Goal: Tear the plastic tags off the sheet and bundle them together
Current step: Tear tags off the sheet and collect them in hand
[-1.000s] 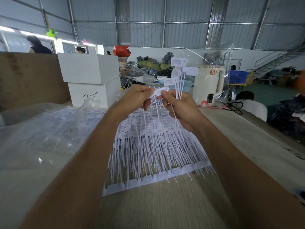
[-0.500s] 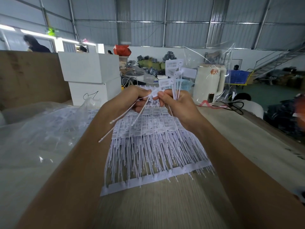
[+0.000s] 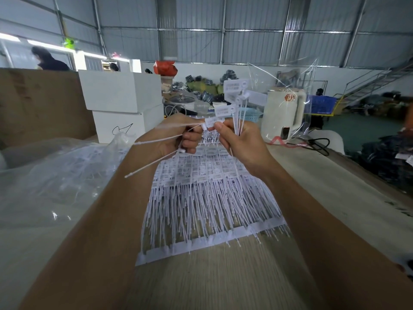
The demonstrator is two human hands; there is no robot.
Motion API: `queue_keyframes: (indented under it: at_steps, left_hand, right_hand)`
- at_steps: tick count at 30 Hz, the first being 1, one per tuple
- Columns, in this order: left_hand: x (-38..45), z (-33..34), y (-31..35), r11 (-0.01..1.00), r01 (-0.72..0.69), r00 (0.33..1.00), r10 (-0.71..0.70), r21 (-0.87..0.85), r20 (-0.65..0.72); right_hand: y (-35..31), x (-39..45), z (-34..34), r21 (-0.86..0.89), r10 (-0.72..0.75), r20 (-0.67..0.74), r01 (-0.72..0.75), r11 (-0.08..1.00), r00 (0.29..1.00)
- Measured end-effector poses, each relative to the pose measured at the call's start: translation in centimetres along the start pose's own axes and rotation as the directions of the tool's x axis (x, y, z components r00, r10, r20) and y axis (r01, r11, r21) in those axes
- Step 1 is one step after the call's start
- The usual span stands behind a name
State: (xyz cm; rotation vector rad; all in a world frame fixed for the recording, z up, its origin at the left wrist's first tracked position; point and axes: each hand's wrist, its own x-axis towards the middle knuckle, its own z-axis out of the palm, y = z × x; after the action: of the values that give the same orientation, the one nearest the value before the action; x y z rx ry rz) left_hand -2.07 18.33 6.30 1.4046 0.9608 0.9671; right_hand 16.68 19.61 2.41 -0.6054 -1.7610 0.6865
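Note:
A white sheet of plastic tags point(image 3: 207, 198) hangs from both hands over the wooden table point(image 3: 212, 276), with its bottom strip near the table surface. My left hand point(image 3: 176, 135) grips torn-off tags point(image 3: 156, 153) whose thin tails stick out to the left. My right hand point(image 3: 241, 142) holds a bundle of loose tags point(image 3: 237, 95) standing upright with the label ends on top, and its thumb and forefinger pinch a tag head point(image 3: 214, 121) at the top of the sheet. The two hands meet at that tag.
A clear plastic bag point(image 3: 55, 175) of more tag sheets lies on the left. Two white boxes point(image 3: 120, 104) stand behind it, beside a brown board point(image 3: 38, 104). A white kettle point(image 3: 283, 113) and a black cable point(image 3: 317, 144) sit at the right rear. A person point(image 3: 47, 59) stands far left.
My left hand has pulled tags away from the sheet, so their tails swung out to the left and upward. The bundle in my right hand stayed upright.

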Motion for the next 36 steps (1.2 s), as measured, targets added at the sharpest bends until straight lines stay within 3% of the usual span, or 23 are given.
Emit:
queue_keyframes:
  at_steps: [7,9,11,13,16,21,28,33,36]
  left_hand:
    - [0.2,0.0,-0.2,1.000,-0.010,1.000,0.010,-0.012,0.018]
    - [0.2,-0.1,-0.3,1.000,-0.008,0.998,0.009,-0.010,0.057]
    - [0.0,-0.6,-0.1,0.998,-0.055,0.994,0.059,-0.039,0.090]
    - [-0.1,-1.6,0.2,0.992,-0.130,0.991,0.130,-0.007,0.037]
    - [-0.1,-2.5,0.0,0.959,-0.153,0.980,0.179,0.239,-0.091]
    - [0.0,-1.6,-0.5,0.870,-0.098,0.983,0.161,0.482,-0.090]
    - [0.0,-1.4,-0.7,0.868,-0.052,0.990,0.111,0.494,-0.090]
    - [0.2,-1.4,-0.8,0.848,-0.085,0.979,0.170,0.523,-0.117]
    - [0.2,-1.4,-0.9,0.842,-0.104,0.975,0.192,0.529,-0.113]
  right_hand:
    - [-0.1,0.6,-0.5,-0.376,-0.019,0.008,0.021,0.926,1.000]
    - [0.4,0.8,-0.9,-0.416,0.019,-0.056,-0.041,0.908,0.998]
    - [1.3,0.9,-2.1,-0.341,0.124,-0.224,-0.197,0.919,0.967]
    - [2.1,0.6,-4.1,-0.088,0.266,-0.384,-0.321,0.943,0.884]
    - [2.9,0.0,-5.7,0.150,0.400,-0.457,-0.374,0.915,0.795]
    - [3.0,-0.2,-4.2,0.307,0.515,-0.318,-0.428,0.850,0.796]
    - [2.8,0.2,-2.8,0.265,0.526,-0.203,-0.471,0.841,0.826]
    - [2.4,0.1,-1.8,0.314,0.528,-0.070,-0.484,0.817,0.846]
    - [2.1,0.1,-1.3,0.222,0.519,-0.045,-0.498,0.838,0.854]
